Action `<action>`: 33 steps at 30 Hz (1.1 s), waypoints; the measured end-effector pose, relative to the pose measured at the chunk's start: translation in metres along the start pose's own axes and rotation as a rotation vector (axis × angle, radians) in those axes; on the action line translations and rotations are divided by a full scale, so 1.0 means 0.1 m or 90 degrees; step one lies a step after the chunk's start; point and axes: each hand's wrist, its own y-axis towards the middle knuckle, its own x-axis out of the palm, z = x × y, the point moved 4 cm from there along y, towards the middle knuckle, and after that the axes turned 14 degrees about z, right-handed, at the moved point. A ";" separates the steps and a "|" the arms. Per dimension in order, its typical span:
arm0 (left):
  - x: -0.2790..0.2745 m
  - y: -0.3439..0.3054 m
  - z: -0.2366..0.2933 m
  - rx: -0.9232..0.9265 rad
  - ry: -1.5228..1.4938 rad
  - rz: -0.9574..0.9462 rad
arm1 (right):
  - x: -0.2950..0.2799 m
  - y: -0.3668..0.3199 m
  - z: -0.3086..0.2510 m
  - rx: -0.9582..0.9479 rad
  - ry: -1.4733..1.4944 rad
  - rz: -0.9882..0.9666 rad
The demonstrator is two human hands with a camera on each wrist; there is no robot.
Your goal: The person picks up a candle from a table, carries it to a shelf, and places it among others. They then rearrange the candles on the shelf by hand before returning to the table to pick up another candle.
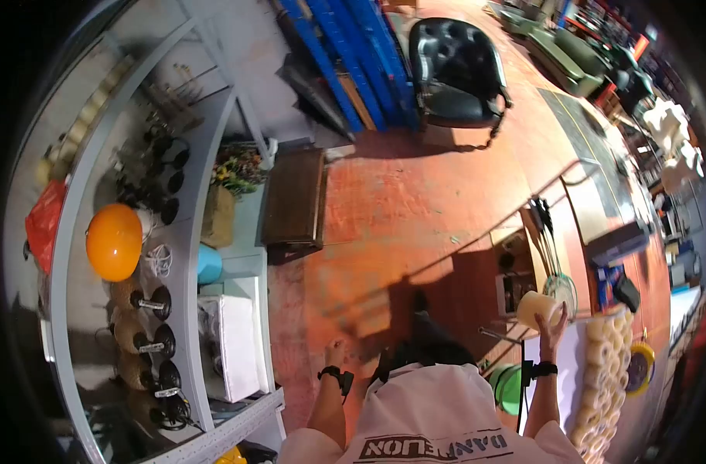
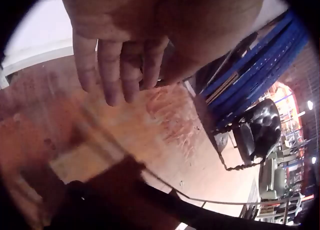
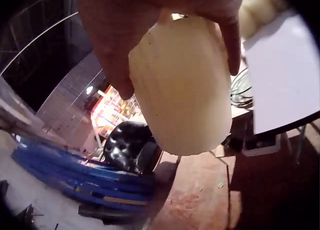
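The right hand (image 1: 552, 331) grips a pale yellow cylinder (image 1: 537, 309) beside a white table (image 1: 563, 363). In the right wrist view, the thumb and fingers of the right hand (image 3: 165, 20) hold the cylinder (image 3: 182, 90) from both sides. Several similar yellow rolls (image 1: 606, 359) are stacked along the table's far side. The left hand (image 1: 335, 354) hangs over the red floor, touching nothing. Loose, slightly bent fingers of that left hand (image 2: 130, 45) show in the left wrist view.
Grey shelves (image 1: 214, 155) on the left hold an orange ball (image 1: 114, 242) and dumbbell-like black items (image 1: 161, 301). A brown wooden cabinet (image 1: 292, 197) stands by them. Ahead are a black chair (image 1: 455, 73) and blue beams (image 1: 353, 62). A green bucket (image 1: 507, 388) sits near the table.
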 end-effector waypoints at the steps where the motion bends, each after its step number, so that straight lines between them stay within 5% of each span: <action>1: -0.01 -0.11 0.22 0.018 0.030 -0.022 | 0.22 0.09 -0.09 -0.012 0.005 -0.018; 6: -0.30 0.45 0.14 -0.041 -0.091 0.063 | 1.45 0.64 -0.54 -0.031 0.083 -0.141; 8: -0.57 0.91 -0.08 0.196 0.030 0.167 | 2.00 0.75 -0.99 -0.027 0.156 -0.191; 11: -0.89 1.22 0.08 0.028 -0.087 0.219 | 2.85 1.00 -1.40 -0.073 0.176 -0.211; 12: -0.93 1.15 0.32 -0.043 -0.172 0.306 | 3.14 1.09 -1.53 -0.081 0.187 -0.242; 15: -1.15 1.34 1.02 0.035 -0.138 0.344 | 3.89 1.23 -2.19 -0.047 0.297 -0.330; 16: -1.27 1.44 1.18 0.048 0.086 0.384 | 4.18 1.35 -2.23 -0.106 0.283 -0.344; 17: -1.31 1.47 1.35 0.039 0.079 0.398 | 4.36 1.39 -2.51 -0.151 0.253 -0.359; 19: -1.46 1.36 1.96 0.247 0.044 0.543 | 4.77 1.42 -2.97 -0.170 0.304 -0.405; 23: -1.86 1.01 3.19 0.325 -0.059 0.709 | 5.33 1.41 -4.01 -0.230 0.362 -0.492; 25: -2.20 0.89 3.61 0.334 0.022 0.792 | 5.47 1.33 -4.60 -0.374 0.349 -0.535; 27: -2.65 1.00 3.68 0.518 -0.123 0.857 | 5.57 1.28 -5.17 -0.419 0.304 -0.526; 29: -2.94 0.81 4.24 0.518 -0.152 0.941 | 5.76 1.20 -5.70 -0.603 0.313 -0.560; 33: -3.55 0.67 5.09 0.639 -0.188 1.085 | 6.13 1.07 -6.75 -0.708 0.349 -0.582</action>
